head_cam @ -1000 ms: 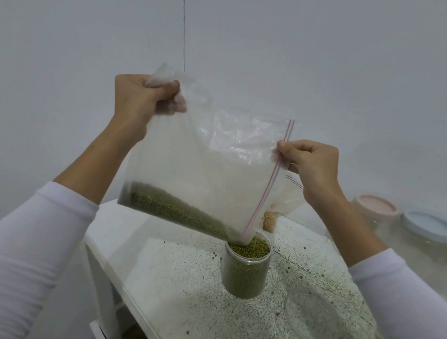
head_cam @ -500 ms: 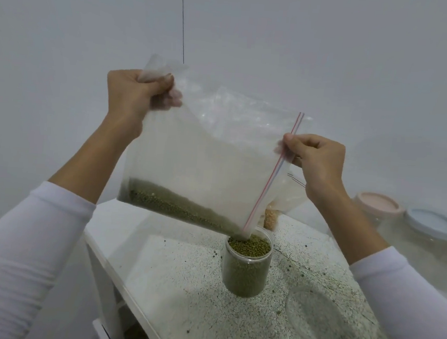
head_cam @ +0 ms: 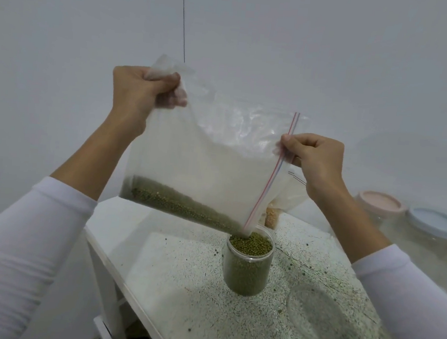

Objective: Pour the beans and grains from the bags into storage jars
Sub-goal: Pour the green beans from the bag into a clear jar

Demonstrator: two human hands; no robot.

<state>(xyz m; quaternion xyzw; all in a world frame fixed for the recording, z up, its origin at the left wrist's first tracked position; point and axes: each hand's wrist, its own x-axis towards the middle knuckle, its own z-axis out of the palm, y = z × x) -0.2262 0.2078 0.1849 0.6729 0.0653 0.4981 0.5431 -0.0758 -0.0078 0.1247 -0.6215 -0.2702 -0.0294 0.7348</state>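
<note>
One head-worn camera looks forward and down (wide-angle, close) over the table (head_cam: 169,278), a wall (head_cam: 256,31) just behind; no second view.

Soft, even, rather dim light is cast over the scene; a grey haze is seen throughout. A faint shadow is thrown on the table (head_cam: 170,267) toward 7 o'clock of the jar (head_cam: 247,268). Edges are bent and blurred, especially at 4 o'clock.

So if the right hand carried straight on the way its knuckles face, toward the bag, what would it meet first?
Probably the zip-top bag itself: the right hand already pinches its zipper edge, so the film is directly ahead. Beyond it, the left hand, though depth is unclear.
</note>
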